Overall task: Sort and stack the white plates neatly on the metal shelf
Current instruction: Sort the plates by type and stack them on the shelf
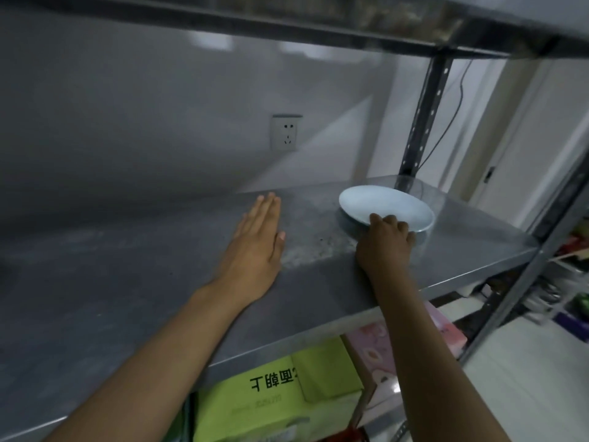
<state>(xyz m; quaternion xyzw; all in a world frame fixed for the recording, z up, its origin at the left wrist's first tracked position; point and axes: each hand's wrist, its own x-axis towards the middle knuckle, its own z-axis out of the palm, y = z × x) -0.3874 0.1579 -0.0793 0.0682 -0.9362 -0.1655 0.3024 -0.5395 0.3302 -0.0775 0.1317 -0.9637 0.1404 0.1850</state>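
Note:
One white plate [382, 204] sits at the far right of the metal shelf [159, 282], close to the rear corner post. My right hand [387, 240] grips the plate's near rim, thumb on top and fingers curled under the edge. The plate looks slightly raised at the front, with a dark shadow beneath it. My left hand [258, 240] lies flat and palm down on the shelf surface, fingers together, a short way left of the plate and holding nothing.
A perforated upright post [424, 122] stands behind the plate, with a black cable beside it. A wall socket [286, 132] is on the back wall. Another shelf runs overhead [287, 20]. Green and pink boxes [277, 390] sit on the level below.

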